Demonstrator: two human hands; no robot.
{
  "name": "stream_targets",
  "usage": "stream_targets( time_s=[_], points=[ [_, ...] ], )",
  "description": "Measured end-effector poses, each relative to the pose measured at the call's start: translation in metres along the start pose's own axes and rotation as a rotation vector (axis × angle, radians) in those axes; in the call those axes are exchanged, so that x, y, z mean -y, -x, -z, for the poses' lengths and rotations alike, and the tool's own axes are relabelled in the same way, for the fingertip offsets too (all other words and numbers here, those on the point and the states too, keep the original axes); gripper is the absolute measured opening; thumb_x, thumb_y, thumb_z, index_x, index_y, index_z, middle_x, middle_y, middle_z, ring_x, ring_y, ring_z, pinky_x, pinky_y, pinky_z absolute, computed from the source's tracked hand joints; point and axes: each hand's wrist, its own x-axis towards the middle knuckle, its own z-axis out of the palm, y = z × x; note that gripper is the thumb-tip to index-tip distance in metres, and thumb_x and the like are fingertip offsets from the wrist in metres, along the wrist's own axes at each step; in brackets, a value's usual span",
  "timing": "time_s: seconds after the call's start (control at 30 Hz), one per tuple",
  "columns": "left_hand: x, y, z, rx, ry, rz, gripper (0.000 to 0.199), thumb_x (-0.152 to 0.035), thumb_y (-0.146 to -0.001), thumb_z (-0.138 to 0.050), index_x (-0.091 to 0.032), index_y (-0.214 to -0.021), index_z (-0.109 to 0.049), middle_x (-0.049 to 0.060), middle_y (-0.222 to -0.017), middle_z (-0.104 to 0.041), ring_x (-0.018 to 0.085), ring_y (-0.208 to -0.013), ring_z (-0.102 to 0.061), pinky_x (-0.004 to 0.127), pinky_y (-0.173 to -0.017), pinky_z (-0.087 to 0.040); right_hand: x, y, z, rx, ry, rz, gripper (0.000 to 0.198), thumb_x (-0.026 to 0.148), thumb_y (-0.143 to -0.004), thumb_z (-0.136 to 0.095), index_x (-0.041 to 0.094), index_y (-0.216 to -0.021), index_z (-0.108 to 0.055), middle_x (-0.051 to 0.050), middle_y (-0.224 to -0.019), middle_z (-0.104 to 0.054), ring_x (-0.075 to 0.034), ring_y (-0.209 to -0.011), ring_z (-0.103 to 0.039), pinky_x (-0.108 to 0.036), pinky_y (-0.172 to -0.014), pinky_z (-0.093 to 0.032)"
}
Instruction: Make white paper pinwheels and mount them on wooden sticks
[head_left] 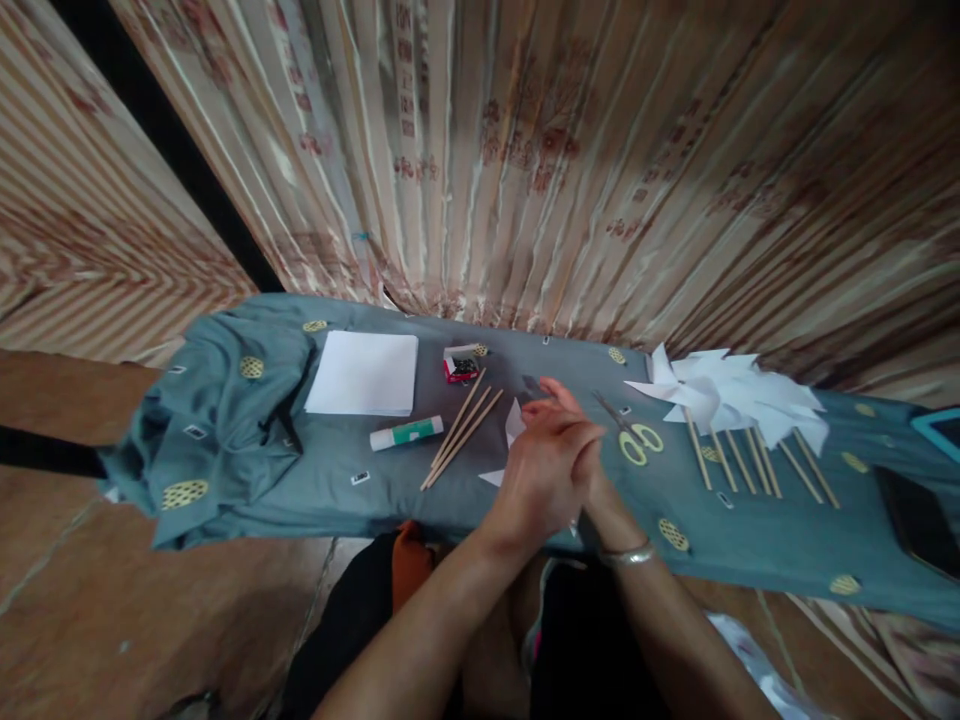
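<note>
My left hand (544, 475) crosses over my right hand (564, 405) above the middle of the cloth, and the two touch. The left hand's fingers are bent over against the right; what they grip, if anything, is hidden. Two or more fingers of the right hand stretch out apart towards the left, and a silver bangle sits on that wrist. Pointed corners of a white folded paper (514, 422) stick out from beneath the hands; its middle is covered. To the right lie scissors (634, 440) with yellow handles. Several wooden sticks (466, 430) lie to the left.
A glue stick (407, 433), a stack of white paper (365, 373) and a small red open box of dark pins (461, 366) are on the left. Several paper pinwheels (720, 388) on sticks lie right, near a dark phone (919, 515). A pleated curtain (510, 150) hangs behind.
</note>
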Motion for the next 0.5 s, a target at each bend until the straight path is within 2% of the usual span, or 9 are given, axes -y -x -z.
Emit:
stream_targets(
  time_s=[0.03, 0.07, 0.13, 0.2, 0.3, 0.5],
  points=[
    [0.002, -0.001, 0.002, -0.047, 0.011, -0.001, 0.020, -0.012, -0.087, -0.052, -0.015, -0.098, -0.068, 0.010, -0.097, -0.069, 0.022, -0.095, -0.064, 0.038, -0.087, -0.053, 0.003, -0.011, -0.011, 0.026, 0.045, 0.026, 0.033, 0.024, -0.091, -0.044, 0.025, -0.121, -0.060, -0.007, -0.105, -0.070, -0.021, -0.102, -0.066, -0.041, -0.093, -0.054],
    [0.003, -0.001, 0.005, -0.086, 0.016, -0.001, 0.021, -0.013, -0.088, -0.051, -0.015, -0.100, -0.068, 0.011, -0.097, -0.069, 0.022, -0.095, -0.064, 0.039, -0.087, -0.053, 0.007, -0.023, -0.022, 0.070, 0.221, 0.099, 0.027, 0.025, -0.090, -0.049, 0.027, -0.112, -0.063, -0.006, -0.119, -0.066, -0.020, -0.114, -0.060, -0.041, -0.100, -0.050],
    [0.006, -0.001, 0.009, -0.129, 0.017, 0.006, 0.021, -0.014, -0.088, -0.052, -0.014, -0.103, -0.067, 0.011, -0.097, -0.069, 0.022, -0.094, -0.064, 0.039, -0.087, -0.054, 0.015, -0.046, -0.045, 0.111, 0.330, 0.121, 0.019, 0.021, -0.085, -0.056, 0.023, -0.100, -0.068, -0.006, -0.139, -0.052, -0.024, -0.134, -0.044, -0.048, -0.113, -0.036],
    [0.006, 0.001, 0.013, -0.126, 0.009, 0.017, 0.022, -0.014, -0.088, -0.052, -0.013, -0.105, -0.067, 0.011, -0.096, -0.069, 0.022, -0.093, -0.064, 0.038, -0.086, -0.054, 0.021, -0.065, -0.065, 0.182, 0.414, 0.120, 0.017, 0.013, -0.082, -0.057, 0.017, -0.092, -0.070, -0.011, -0.141, -0.050, -0.027, -0.132, -0.044, -0.049, -0.112, -0.034],
    [0.003, 0.006, 0.018, -0.089, -0.009, 0.057, 0.024, -0.014, -0.089, -0.052, -0.014, -0.107, -0.067, 0.009, -0.098, -0.069, 0.022, -0.094, -0.063, 0.036, -0.086, -0.054, 0.026, -0.084, -0.085, 0.263, 0.527, 0.115, 0.017, 0.014, -0.082, -0.058, 0.012, -0.093, -0.070, -0.017, -0.146, -0.044, -0.030, -0.132, -0.043, -0.049, -0.110, -0.033],
    [0.000, 0.011, 0.029, -0.087, -0.012, 0.066, 0.025, -0.014, -0.089, -0.051, -0.012, -0.107, -0.068, 0.010, -0.099, -0.070, 0.021, -0.095, -0.064, 0.036, -0.089, -0.053, 0.031, -0.092, -0.093, 0.295, 0.704, 0.079, 0.019, 0.015, -0.084, -0.056, 0.007, -0.094, -0.070, -0.022, -0.148, -0.040, -0.033, -0.134, -0.039, -0.048, -0.110, -0.031]
  ],
)
